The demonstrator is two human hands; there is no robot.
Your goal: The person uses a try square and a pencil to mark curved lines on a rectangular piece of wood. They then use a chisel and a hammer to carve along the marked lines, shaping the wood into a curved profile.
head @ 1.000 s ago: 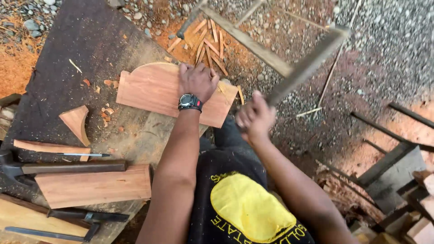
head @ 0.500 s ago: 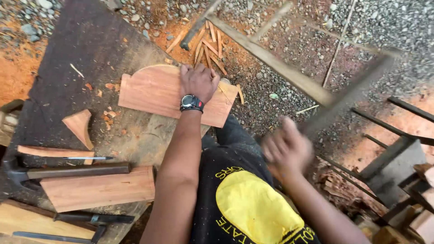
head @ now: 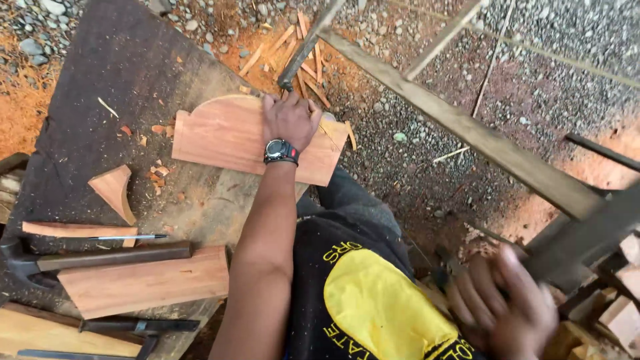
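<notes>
My left hand (head: pixel 290 123), with a black wristwatch, lies flat on a reddish wooden board (head: pixel 220 137) that has a curved top edge. The board rests on a dark worn workbench (head: pixel 113 67), its right end sticking out past the bench edge. My right hand (head: pixel 507 300) is blurred at the lower right, close to my body, and grips one end of a wooden frame saw (head: pixel 467 133). The saw's long bar runs diagonally up and to the left, and its far end sits just beyond the board near my left fingers.
On the bench lie a curved offcut (head: pixel 115 190), a thin strip with a pencil (head: pixel 127 237), a hammer (head: pixel 100 257) and a rectangular plank (head: pixel 143 283). Wood splinters (head: pixel 300 40) litter the gravel beyond the board. Wooden pieces are stacked at the right edge (head: pixel 620 313).
My right hand has drawn the frame saw back, down and to the right, toward my body. My left hand has stayed pressed on the board.
</notes>
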